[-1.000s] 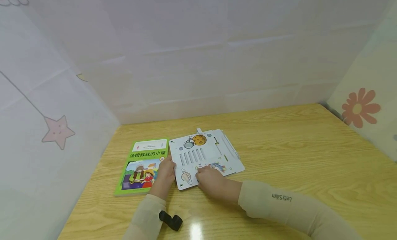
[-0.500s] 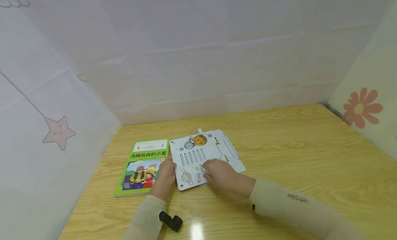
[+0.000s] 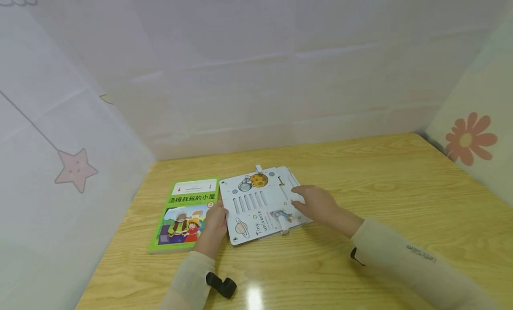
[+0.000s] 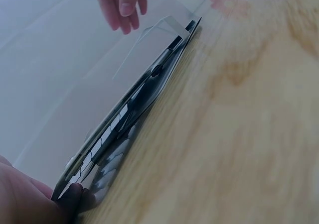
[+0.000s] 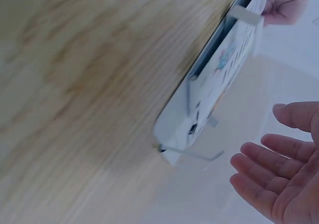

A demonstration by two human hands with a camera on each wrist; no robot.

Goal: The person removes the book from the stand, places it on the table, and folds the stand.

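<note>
A white folding book stand lies on the wooden table, printed with planets, a rocket and "Tiny universe". My left hand grips its left edge, thumb and fingers around it; the left wrist view shows this hand at the stand's end. Small white clips stick out at the far edge and at the near edge. By the stand's right end is my right hand. In the right wrist view that hand has loose, spread fingers, apart from the stand, near a thin wire arm standing off its corner.
A green-covered picture book lies to the left of the stand, partly behind my left hand and forearm. A black wrist mount is on my left sleeve. Pale cloth walls stand behind and at both sides of the table.
My right hand has moved from the stand's near edge to its right end. The near clip and the rocket print, covered by the hand before, now show. The left hand keeps its hold.
</note>
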